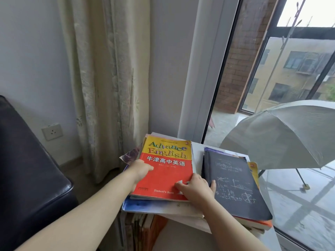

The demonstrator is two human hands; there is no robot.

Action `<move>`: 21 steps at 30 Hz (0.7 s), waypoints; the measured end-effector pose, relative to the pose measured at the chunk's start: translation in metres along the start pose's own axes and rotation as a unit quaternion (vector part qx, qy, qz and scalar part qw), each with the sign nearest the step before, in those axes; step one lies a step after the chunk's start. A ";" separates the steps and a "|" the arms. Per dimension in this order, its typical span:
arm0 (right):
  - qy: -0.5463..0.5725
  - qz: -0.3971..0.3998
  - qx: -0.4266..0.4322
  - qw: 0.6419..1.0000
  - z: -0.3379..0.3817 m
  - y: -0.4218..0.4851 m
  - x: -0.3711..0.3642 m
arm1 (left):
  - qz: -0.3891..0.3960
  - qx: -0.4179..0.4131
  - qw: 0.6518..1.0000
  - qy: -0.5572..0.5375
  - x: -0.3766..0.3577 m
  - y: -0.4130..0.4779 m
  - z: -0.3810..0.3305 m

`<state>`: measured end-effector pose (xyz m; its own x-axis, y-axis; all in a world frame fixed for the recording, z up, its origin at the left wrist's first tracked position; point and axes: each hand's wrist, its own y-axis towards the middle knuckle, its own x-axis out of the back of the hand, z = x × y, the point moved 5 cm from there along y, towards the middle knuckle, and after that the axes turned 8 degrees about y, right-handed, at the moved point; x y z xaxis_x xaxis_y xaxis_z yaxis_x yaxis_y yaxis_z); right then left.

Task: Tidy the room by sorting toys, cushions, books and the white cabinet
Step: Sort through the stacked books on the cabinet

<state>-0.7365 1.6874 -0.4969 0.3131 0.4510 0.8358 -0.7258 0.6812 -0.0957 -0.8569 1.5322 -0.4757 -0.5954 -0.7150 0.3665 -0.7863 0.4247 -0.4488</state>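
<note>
1. A window is noted on the right and a cream curtain on the left. A dark leather seat fills the lower left corner.
2. A grey umbrella is seen standing open, apparently beyond the glass.
3. Two book piles are recorded side by side on a white cabinet top below the window. The right pile is capped by a black formula-covered book. More spines are shelved underneath.
4. The English textbook lies flat on top of the left pile.
   - Handling: it is judged to be a thin, light paperback with a glossy cover that is likely to slide on its neighbours. It will probably sag if lifted by one corner, so hold is best taken at both long edges (spine side preferred).
   - Look: a yellow band sits above a red field, with "Advance with English", white Chinese title characters and "Student's Book". The corners are slightly worn.
5. The left hand is closed on the textbook's left edge, thumb laid over the cover and fingers hidden beneath.
6. The right hand is held at the lower right corner, thumb on the cover and fingers curled over the edge. One finger is touching the black book.
7. A wall socket is noted beside the curtain.
</note>
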 end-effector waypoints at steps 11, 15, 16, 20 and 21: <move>0.031 0.050 -0.020 0.998 0.003 -0.007 0.004 | -0.121 -0.020 0.992 0.001 0.007 -0.009 0.007; 0.240 0.071 -0.035 0.967 0.007 -0.003 0.018 | -0.136 -0.181 0.972 -0.058 0.012 -0.033 -0.008; 0.356 0.070 -0.033 0.931 0.008 -0.001 0.023 | -0.117 -0.215 0.965 -0.096 0.014 -0.042 -0.013; 0.571 0.093 0.049 0.814 0.025 0.003 0.047 | -0.078 -0.293 0.936 -0.176 0.024 -0.066 -0.029; 0.588 0.073 0.068 0.802 0.029 0.003 0.054 | -0.079 -0.301 0.933 -0.179 0.027 -0.068 -0.032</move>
<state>-0.7391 1.6970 -0.4365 0.5224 0.8070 -0.2755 -0.8423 0.5387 -0.0191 -0.8248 1.5021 -0.4091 -0.4556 -0.8890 0.0454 -0.8739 0.4564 0.1674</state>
